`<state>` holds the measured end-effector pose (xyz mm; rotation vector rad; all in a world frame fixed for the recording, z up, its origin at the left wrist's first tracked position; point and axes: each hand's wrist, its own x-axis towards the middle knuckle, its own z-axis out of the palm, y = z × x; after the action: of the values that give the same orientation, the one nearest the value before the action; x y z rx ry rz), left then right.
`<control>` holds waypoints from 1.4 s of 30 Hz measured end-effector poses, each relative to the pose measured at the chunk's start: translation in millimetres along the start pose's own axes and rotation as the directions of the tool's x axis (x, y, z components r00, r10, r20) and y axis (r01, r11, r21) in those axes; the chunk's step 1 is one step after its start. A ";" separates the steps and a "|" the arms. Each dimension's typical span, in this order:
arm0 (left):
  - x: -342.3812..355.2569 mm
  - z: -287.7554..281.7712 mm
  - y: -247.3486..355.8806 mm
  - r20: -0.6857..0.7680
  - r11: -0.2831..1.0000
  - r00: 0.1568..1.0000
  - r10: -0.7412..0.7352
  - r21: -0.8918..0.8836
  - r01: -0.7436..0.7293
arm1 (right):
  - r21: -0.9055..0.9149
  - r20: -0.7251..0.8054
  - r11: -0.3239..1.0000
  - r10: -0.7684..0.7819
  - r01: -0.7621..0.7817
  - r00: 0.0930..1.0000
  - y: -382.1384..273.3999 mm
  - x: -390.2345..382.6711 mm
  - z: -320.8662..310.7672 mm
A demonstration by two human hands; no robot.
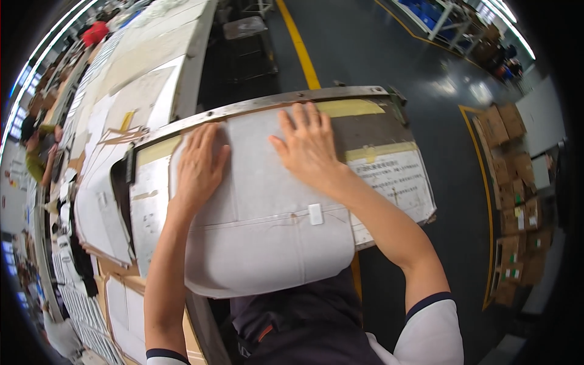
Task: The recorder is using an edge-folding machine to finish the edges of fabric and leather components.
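Note:
A light grey fabric panel (255, 176) with stitched seams lies across a flat work board (401, 179), its near end hanging over the front edge toward my lap. My left hand (201, 161) rests flat on the panel's left part, fingers stretched toward the far edge. On the upper right of the panel lies my right hand (307, 143), fingers spread, their tips near the metal bar (261, 102) along the board's far side. A small white tag (315, 214) sits by the cross seam, below my right hand. Yellow tape strips (359, 108) mark the board.
Left of the board, a long table (140, 55) carries stacked grey panels (100, 213) and sheets. A stool (246, 30) stands beyond the board. Cardboard boxes (514, 228) are piled at the right behind a yellow floor line (483, 182). Another person (39, 155) works at the far left.

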<state>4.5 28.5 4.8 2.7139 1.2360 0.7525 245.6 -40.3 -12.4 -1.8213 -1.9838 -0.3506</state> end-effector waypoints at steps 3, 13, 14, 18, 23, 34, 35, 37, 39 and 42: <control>-10.5 1.8 -8.2 -0.026 0.999 0.999 0.048 0.014 -0.048 | 0.024 0.023 1.000 0.002 -0.002 1.000 -1.2 1.5 -4.3; -16.9 7.1 0.0 -0.134 0.952 0.986 -0.096 0.276 0.130 | 0.011 0.042 1.000 -0.019 0.019 0.999 2.8 4.3 -6.0; -16.6 6.7 0.8 -0.125 0.951 0.986 -0.112 0.276 0.143 | 0.006 0.042 1.000 -0.022 0.022 0.999 3.5 3.9 -4.9; -16.8 5.1 -1.4 -0.100 0.952 0.986 -0.136 0.262 0.158 | -0.015 -0.012 0.998 -0.059 0.059 0.998 2.0 5.2 -4.0; -14.9 -6.3 2.8 -0.034 0.962 0.991 -0.127 0.238 0.131 | -0.027 0.023 0.998 -0.053 0.053 0.998 1.6 5.5 -4.7; 0.9 -12.3 21.5 0.145 0.950 0.969 -0.201 0.269 0.157 | -0.088 -0.003 0.990 -0.111 0.110 0.994 2.0 8.1 -5.4; 2.5 -13.2 23.5 0.159 0.948 0.966 -0.204 0.279 0.154 | -0.070 0.003 0.992 -0.107 0.107 0.994 2.3 8.2 -7.0; 4.0 -14.3 25.1 0.174 0.946 0.963 -0.206 0.288 0.150 | -0.053 0.010 0.993 -0.101 0.102 0.995 1.2 8.9 -9.0; 3.5 -15.1 21.3 0.170 0.949 0.967 -0.187 0.286 0.133 | -0.058 0.037 0.993 -0.098 0.100 0.995 -1.3 10.6 -8.9; 6.5 -15.0 21.7 0.179 0.953 0.966 -0.187 0.274 0.133 | -0.037 0.078 0.997 -0.060 0.063 0.995 -4.8 12.2 -15.1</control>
<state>16.3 16.5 26.1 2.7508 1.5775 0.3032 242.3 -37.0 7.0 -1.8268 -2.1029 -0.3458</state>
